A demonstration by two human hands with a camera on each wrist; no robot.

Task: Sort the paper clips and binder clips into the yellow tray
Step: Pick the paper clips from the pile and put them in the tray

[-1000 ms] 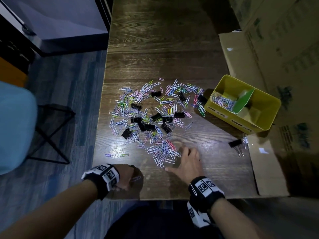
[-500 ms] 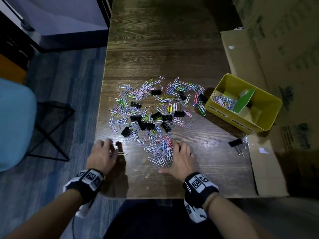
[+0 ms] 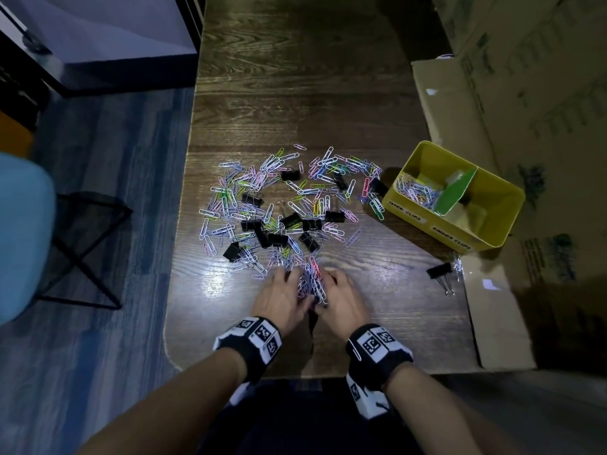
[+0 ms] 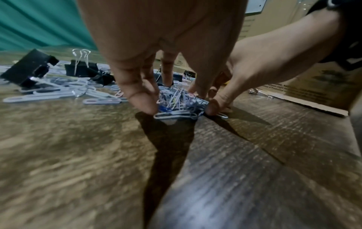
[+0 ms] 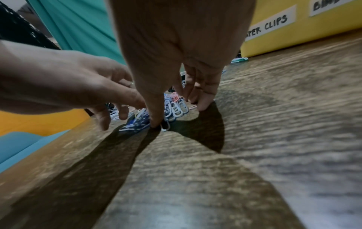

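Coloured paper clips (image 3: 295, 188) and black binder clips (image 3: 262, 231) lie scattered over the wooden table (image 3: 295, 93). Near its front edge, a bunched heap of paper clips (image 3: 312, 284) sits between my two hands. My left hand (image 3: 282, 297) presses on the heap from the left and my right hand (image 3: 341, 297) from the right, with fingertips down on the wood. The left wrist view shows my left hand (image 4: 154, 94) and the heap (image 4: 180, 102) wedged between both thumbs. My right hand (image 5: 176, 108) leans on it too. The yellow tray (image 3: 423, 221) stands at the right.
The tray's left compartment holds paper clips (image 3: 415, 192) beside a green divider (image 3: 455, 192). A lone binder clip (image 3: 440, 272) lies right of my hands. Cardboard (image 3: 460, 110) lines the table's right side. A teal chair (image 3: 19, 238) stands off the left edge.
My left hand came from the table's left front edge rightwards to the heap. My right hand slid up beside it, and the loose clips between them are now bunched together.
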